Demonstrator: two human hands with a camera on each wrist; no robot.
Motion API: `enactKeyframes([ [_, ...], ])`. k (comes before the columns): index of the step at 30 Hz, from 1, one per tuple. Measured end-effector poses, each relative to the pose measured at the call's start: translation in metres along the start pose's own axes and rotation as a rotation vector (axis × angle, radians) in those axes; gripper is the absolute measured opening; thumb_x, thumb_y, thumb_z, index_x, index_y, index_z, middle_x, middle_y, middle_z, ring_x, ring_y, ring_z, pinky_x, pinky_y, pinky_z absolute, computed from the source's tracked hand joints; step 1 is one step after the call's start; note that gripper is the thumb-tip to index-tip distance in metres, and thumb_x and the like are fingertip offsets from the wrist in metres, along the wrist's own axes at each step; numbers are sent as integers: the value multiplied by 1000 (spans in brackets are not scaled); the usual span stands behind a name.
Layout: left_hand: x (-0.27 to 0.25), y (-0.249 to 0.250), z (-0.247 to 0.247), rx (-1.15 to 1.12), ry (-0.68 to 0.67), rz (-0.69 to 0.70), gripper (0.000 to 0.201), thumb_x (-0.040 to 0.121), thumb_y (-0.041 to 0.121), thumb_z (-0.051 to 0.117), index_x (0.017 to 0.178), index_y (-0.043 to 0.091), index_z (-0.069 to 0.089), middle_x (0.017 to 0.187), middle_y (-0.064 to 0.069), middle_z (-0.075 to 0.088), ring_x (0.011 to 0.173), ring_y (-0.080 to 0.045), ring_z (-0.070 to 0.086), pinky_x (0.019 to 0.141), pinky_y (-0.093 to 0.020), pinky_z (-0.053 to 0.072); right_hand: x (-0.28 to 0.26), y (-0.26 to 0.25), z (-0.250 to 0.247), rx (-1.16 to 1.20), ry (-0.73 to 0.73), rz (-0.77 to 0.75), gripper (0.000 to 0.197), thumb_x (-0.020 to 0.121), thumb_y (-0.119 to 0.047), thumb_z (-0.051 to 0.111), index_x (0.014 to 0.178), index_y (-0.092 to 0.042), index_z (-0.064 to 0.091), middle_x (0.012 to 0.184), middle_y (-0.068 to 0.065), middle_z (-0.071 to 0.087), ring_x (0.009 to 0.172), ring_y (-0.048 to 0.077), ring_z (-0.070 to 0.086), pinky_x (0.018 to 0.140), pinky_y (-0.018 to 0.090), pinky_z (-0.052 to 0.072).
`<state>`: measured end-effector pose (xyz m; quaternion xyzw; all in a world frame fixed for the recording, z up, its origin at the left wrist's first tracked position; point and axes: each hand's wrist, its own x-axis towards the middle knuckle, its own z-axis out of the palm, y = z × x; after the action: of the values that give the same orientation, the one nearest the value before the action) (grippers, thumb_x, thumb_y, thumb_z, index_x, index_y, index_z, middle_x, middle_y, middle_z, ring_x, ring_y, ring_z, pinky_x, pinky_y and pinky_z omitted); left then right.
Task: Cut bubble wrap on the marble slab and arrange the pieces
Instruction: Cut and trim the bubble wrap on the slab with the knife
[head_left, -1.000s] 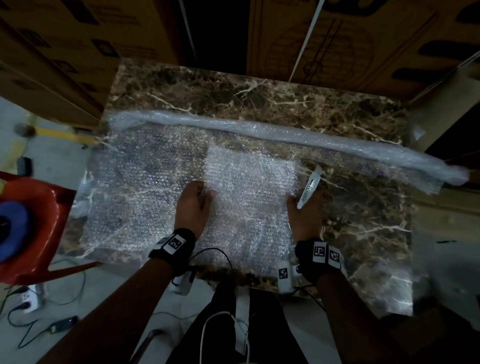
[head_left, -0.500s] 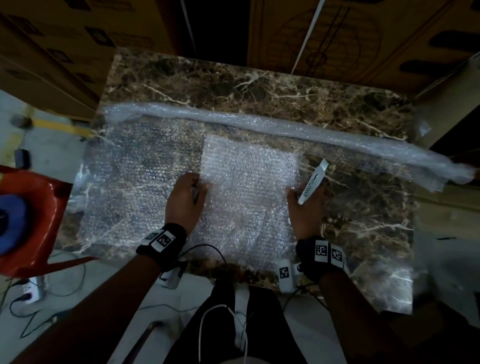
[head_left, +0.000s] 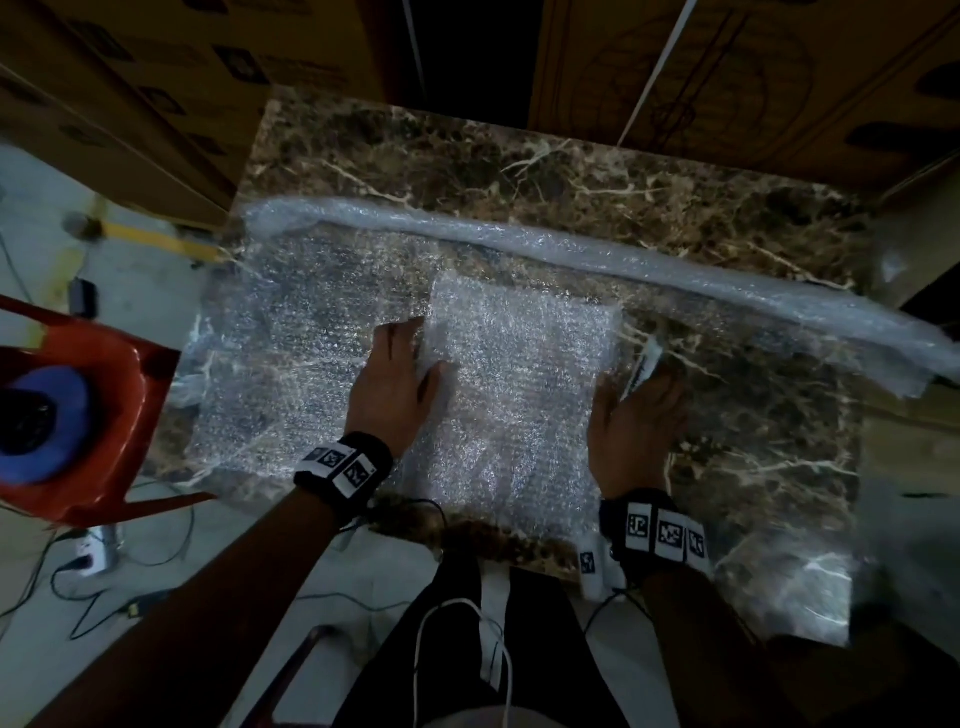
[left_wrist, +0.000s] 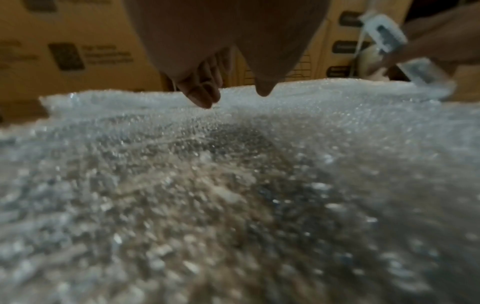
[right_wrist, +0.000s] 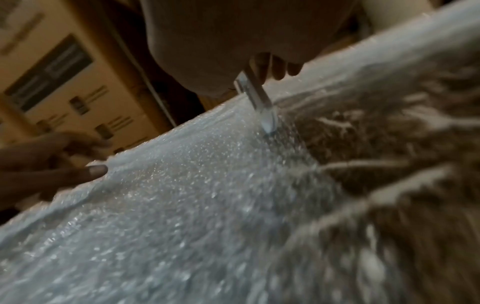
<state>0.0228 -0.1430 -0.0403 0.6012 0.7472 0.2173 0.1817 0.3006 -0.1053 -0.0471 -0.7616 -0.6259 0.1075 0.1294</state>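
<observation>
A brown marble slab (head_left: 519, 171) carries a spread sheet of bubble wrap (head_left: 291, 374), with its roll (head_left: 571, 254) along the far side. A smaller cut piece (head_left: 519, 395) lies on the sheet in the middle. My left hand (head_left: 410, 353) rests with stretched fingers on that piece's left edge, thumb on top of it; the fingertips (left_wrist: 202, 100) touch the wrap. My right hand (head_left: 639, 410) sits at the piece's right edge and grips a white utility knife (head_left: 643, 366). The knife (right_wrist: 257, 98) points down, its tip touching the wrap.
Cardboard boxes (head_left: 727, 78) stand close behind and to the left of the slab. A red plastic chair (head_left: 130, 415) with a blue object (head_left: 41, 421) on it is at the left. Cables and a power strip (head_left: 98, 551) lie on the floor near my legs.
My left hand's fingers have stretched forward along the piece's left edge. The knife in my right hand has tipped lower toward the wrap. The cut piece has stayed in place.
</observation>
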Motion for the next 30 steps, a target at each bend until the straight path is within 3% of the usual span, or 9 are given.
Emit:
enactKeyframes([
  [3,10,-8,0,215,-80,265,67,103,39,55,159,16,29,163,-9,29,139,-28,44,107,-43,45,10,-12,-11,-37,-35,-318,54,106,-41,48,144,-3,43,139,19,51,127,35,46,104,49,33],
  [6,21,-20,2,376,-229,349,72,103,52,45,163,24,17,171,-4,11,154,-26,23,118,-43,31,30,-13,-7,-7,-195,-469,48,102,-32,55,143,-10,46,136,13,58,122,34,55,97,48,44],
  [11,35,-31,-7,437,-314,379,73,96,55,55,159,24,31,163,-8,33,142,-30,43,108,-49,41,55,-17,-14,-81,-248,-529,44,101,-42,35,119,-5,51,108,18,61,96,39,60,77,50,54],
  [13,44,-28,-17,423,-308,356,70,96,47,55,157,21,33,160,-8,39,139,-31,46,106,-49,41,67,-27,-23,-103,-223,-560,39,104,-41,37,112,-5,51,97,18,62,85,38,60,71,48,52],
  [16,61,-23,-33,347,-266,275,62,93,38,45,150,13,44,150,-12,51,130,-35,54,102,-49,44,88,-45,-34,-97,-251,-645,33,107,-39,38,117,-10,50,86,12,66,70,33,61,62,38,47],
  [20,87,-29,-35,308,-248,255,52,87,9,65,138,12,59,136,-15,62,108,-39,67,90,-45,54,118,-71,-22,-71,-442,-796,35,109,-41,37,129,-16,52,99,11,67,83,35,64,65,39,46],
  [22,95,-35,-28,244,-236,219,51,89,2,61,139,14,59,142,-12,59,110,-37,67,95,-42,55,131,-87,-9,-120,-435,-899,36,108,-43,37,128,-18,54,108,10,68,92,35,66,71,43,52],
  [26,111,-46,-10,114,-161,157,49,100,17,56,148,16,50,158,-8,44,138,-29,50,118,-32,35,147,-113,18,-243,-436,-1009,33,108,-41,40,126,-18,53,109,9,69,88,35,69,70,43,53],
  [30,125,-55,4,62,-120,65,55,97,41,53,148,21,51,158,-5,44,141,-26,47,121,-34,33,156,-128,37,-341,-408,-1122,32,108,-38,43,125,-13,54,96,11,71,73,34,69,58,38,50],
])
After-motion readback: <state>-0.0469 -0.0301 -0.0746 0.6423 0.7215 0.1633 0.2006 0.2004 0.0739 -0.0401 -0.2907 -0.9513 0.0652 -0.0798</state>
